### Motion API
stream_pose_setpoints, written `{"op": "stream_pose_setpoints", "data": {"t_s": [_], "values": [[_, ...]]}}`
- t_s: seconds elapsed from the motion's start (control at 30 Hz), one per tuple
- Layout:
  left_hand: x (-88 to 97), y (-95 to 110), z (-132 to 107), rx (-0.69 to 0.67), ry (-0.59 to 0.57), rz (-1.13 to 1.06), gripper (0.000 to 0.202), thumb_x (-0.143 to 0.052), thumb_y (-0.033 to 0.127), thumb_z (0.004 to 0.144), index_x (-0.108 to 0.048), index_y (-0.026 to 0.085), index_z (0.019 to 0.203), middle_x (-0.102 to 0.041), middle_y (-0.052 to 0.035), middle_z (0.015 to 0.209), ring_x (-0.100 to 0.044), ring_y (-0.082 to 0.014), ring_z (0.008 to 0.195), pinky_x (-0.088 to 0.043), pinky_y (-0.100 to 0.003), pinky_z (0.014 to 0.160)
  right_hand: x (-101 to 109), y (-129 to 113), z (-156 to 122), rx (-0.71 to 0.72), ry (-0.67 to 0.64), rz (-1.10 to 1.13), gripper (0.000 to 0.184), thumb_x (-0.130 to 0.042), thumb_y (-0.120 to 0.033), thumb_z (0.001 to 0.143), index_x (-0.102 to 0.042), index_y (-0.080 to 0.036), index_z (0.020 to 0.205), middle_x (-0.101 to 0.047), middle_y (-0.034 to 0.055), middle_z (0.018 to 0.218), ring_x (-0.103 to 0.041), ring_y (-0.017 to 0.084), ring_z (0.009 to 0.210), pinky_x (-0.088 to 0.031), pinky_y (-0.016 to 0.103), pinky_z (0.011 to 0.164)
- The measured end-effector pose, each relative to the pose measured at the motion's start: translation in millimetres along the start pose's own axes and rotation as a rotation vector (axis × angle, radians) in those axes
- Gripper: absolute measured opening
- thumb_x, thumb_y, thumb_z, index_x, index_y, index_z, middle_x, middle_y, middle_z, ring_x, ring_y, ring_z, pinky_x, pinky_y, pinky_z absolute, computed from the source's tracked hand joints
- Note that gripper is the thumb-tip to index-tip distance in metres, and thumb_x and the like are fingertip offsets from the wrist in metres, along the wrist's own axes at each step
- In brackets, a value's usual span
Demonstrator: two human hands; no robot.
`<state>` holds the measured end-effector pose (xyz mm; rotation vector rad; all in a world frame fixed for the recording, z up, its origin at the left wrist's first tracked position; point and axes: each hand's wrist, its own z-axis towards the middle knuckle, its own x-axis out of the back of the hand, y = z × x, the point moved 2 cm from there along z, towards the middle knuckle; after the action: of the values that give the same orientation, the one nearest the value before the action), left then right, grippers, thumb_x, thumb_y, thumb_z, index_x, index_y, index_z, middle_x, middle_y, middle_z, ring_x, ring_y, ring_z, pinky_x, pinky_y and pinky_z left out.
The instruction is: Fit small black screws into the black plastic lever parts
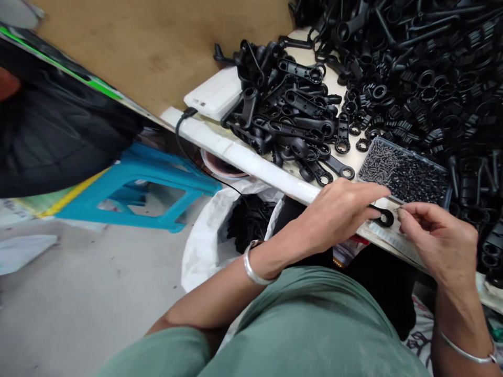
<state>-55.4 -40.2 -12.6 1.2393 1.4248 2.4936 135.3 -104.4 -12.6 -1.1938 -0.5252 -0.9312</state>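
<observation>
At table edge [236, 152], left hand [341, 212] loosely holds black part [390, 218]; right hand [444, 238] pinched, contents unclear; blue stool [157, 163] on floor [110, 298]

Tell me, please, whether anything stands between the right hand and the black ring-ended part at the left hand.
Nothing visible does: only a small gap separates the right hand from the black ring-ended part. The left hand is on its opposite side, and the clear plastic box lies beyond them.
</observation>
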Motion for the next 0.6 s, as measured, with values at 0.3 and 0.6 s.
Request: {"op": "stream_pose_setpoints", "data": {"t_s": [0.3, 0.6], "values": [[-18.2, -5, -16, -0.073, -0.073, 0.323, 0.018, -0.052, 0.005, 0.092, -0.065, 0.016, 0.097, -0.073, -0.0029, 0.091, -0.067, -0.0173, 0.085, -0.046, -0.029, 0.077, -4, 2, -24, 0.093, -0.084, -0.11, 0.018, -0.06, -0.035, 0.094, -0.07, -0.022, 0.087, -0.072, 0.0014, 0.075, -0.066, 0.016, 0.06, -0.055, 0.028, 0.063], [-28.2, -5, -20, -0.067, -0.017, 0.277, 0.016, -0.055, 0.003, 0.091, -0.063, 0.015, 0.097, -0.072, -0.0047, 0.092, -0.066, -0.0184, 0.089, -0.052, -0.028, 0.08, -8, -5, -25, 0.27, -0.045, -0.276, 0.009, -0.058, -0.024, 0.095, -0.067, -0.021, 0.093, -0.073, 0.003, 0.082, -0.068, 0.016, 0.067, -0.052, 0.028, 0.066]]}}
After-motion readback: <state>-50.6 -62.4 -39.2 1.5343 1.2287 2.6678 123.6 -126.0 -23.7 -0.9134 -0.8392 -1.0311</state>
